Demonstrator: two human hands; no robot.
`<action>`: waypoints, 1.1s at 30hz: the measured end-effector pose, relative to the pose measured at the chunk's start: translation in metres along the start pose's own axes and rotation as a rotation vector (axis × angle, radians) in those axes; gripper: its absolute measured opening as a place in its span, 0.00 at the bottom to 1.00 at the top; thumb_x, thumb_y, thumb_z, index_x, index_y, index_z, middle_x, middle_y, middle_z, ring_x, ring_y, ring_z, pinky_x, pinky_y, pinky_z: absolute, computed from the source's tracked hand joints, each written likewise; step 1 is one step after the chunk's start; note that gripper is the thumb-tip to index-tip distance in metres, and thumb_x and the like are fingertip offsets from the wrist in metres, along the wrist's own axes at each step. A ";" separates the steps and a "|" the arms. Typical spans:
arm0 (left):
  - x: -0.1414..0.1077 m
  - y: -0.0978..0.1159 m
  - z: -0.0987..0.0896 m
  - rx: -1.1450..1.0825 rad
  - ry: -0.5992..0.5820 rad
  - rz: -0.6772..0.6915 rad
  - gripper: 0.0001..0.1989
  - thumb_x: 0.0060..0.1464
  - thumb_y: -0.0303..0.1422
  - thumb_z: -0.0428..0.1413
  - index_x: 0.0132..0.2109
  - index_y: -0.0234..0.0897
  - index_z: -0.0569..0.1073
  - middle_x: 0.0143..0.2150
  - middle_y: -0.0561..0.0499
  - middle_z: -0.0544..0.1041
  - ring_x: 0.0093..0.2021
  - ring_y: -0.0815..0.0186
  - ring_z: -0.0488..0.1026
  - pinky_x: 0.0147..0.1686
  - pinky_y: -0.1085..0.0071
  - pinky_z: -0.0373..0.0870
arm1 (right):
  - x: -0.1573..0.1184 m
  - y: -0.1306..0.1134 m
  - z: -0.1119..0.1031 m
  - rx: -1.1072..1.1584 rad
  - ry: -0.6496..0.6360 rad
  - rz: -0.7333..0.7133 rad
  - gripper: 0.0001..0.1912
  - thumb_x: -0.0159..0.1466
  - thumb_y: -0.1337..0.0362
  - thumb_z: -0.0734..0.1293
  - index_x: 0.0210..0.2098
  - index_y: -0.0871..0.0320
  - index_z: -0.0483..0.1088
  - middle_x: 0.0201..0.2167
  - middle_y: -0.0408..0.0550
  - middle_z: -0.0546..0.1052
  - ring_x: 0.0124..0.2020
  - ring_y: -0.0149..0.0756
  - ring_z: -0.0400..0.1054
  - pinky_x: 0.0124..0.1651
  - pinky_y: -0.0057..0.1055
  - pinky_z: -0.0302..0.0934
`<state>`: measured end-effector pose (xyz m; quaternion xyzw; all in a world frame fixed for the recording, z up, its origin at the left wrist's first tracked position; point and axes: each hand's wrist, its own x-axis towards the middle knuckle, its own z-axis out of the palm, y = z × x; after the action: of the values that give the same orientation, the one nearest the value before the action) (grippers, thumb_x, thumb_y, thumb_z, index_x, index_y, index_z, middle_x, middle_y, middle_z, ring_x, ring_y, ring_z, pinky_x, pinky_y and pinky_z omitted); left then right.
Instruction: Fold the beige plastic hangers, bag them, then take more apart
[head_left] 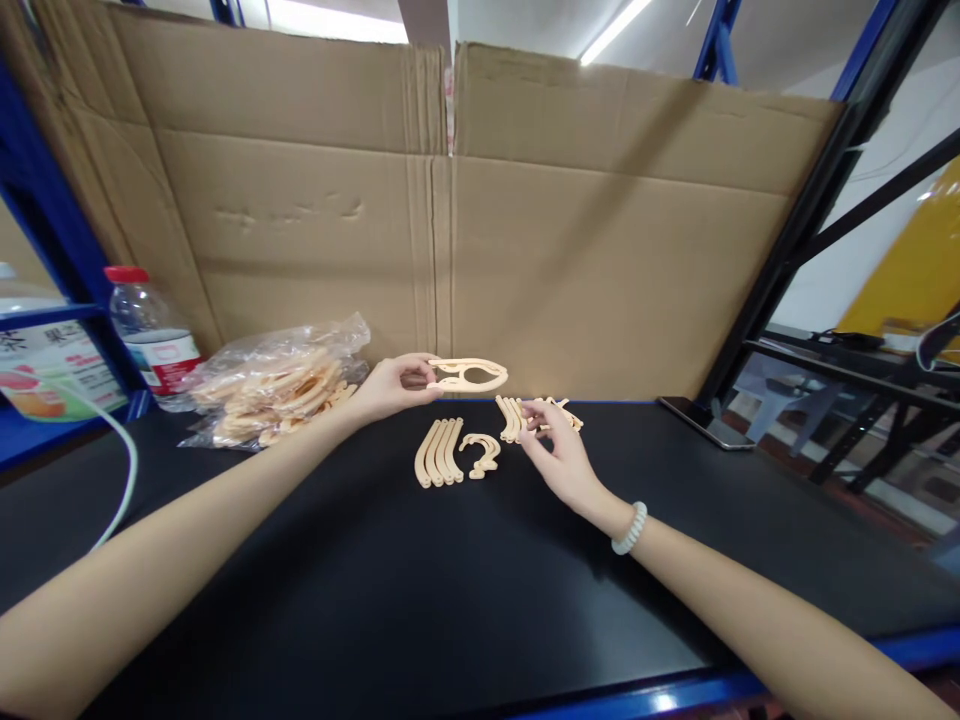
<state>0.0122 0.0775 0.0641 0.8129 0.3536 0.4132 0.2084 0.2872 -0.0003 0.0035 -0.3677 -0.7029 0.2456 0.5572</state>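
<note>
Raised above the black table, my left hand point(401, 387) pinches one end of a cream plastic loop-shaped piece point(480, 376), which points to the right. My right hand point(559, 455) is over the right pile of cream pieces point(510, 418), fingers curved and apart; whether its fingertips touch a piece is hard to see. Between the hands, several curved cream strips point(440, 453) lie side by side on the table. Just right of them sits a small group of cream hooks point(481, 455).
A clear plastic bag point(281, 385) full of cream pieces lies at the left, beside a red-capped bottle point(154, 340). A white cable point(129, 470) hangs near it. Cardboard point(600, 260) stands behind the black table point(420, 600). A phone-like flat object point(705, 422) lies back right.
</note>
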 end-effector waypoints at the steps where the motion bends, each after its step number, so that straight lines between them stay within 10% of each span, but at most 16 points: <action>1: -0.005 0.009 0.002 -0.016 0.000 0.011 0.14 0.47 0.41 0.62 0.32 0.33 0.72 0.56 0.40 0.70 0.49 0.57 0.76 0.53 0.56 0.72 | 0.001 -0.001 -0.001 0.104 0.040 0.096 0.17 0.61 0.59 0.67 0.49 0.53 0.66 0.45 0.50 0.71 0.40 0.38 0.67 0.44 0.37 0.63; 7: -0.046 0.055 0.026 -0.062 -0.062 0.108 0.10 0.49 0.35 0.62 0.34 0.34 0.71 0.58 0.39 0.69 0.55 0.54 0.72 0.53 0.58 0.72 | 0.005 -0.016 -0.008 0.657 -0.082 0.574 0.16 0.63 0.50 0.65 0.38 0.58 0.69 0.31 0.48 0.75 0.23 0.32 0.69 0.25 0.29 0.64; 12: -0.077 0.069 0.048 -0.037 -0.022 0.109 0.11 0.53 0.34 0.60 0.41 0.38 0.66 0.57 0.40 0.72 0.57 0.55 0.71 0.53 0.56 0.71 | 0.000 -0.023 -0.004 0.768 -0.158 0.603 0.12 0.61 0.59 0.70 0.39 0.61 0.73 0.23 0.45 0.74 0.18 0.26 0.62 0.17 0.22 0.58; 18: -0.087 0.057 0.057 0.172 0.078 0.060 0.13 0.56 0.33 0.56 0.48 0.41 0.64 0.50 0.45 0.74 0.50 0.59 0.74 0.48 0.58 0.73 | 0.004 -0.020 -0.008 0.764 0.065 0.655 0.09 0.59 0.64 0.71 0.38 0.62 0.75 0.20 0.41 0.70 0.17 0.22 0.57 0.16 0.17 0.51; 23: -0.094 0.044 0.062 0.594 -0.145 0.218 0.09 0.57 0.30 0.52 0.46 0.40 0.71 0.51 0.44 0.75 0.54 0.53 0.71 0.52 0.53 0.70 | 0.006 -0.022 -0.011 0.768 0.137 0.667 0.07 0.58 0.67 0.71 0.36 0.61 0.74 0.20 0.39 0.68 0.17 0.20 0.55 0.16 0.16 0.49; 33: -0.084 0.012 0.057 0.596 -0.204 0.137 0.15 0.65 0.32 0.45 0.49 0.38 0.75 0.53 0.46 0.77 0.57 0.58 0.72 0.54 0.62 0.71 | 0.009 -0.021 -0.019 0.779 0.205 0.692 0.07 0.59 0.66 0.69 0.37 0.62 0.74 0.20 0.40 0.68 0.18 0.23 0.58 0.16 0.18 0.52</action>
<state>0.0291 0.0039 -0.0050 0.8974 0.3807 0.2207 -0.0330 0.2995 -0.0073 0.0302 -0.3663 -0.3390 0.6206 0.6047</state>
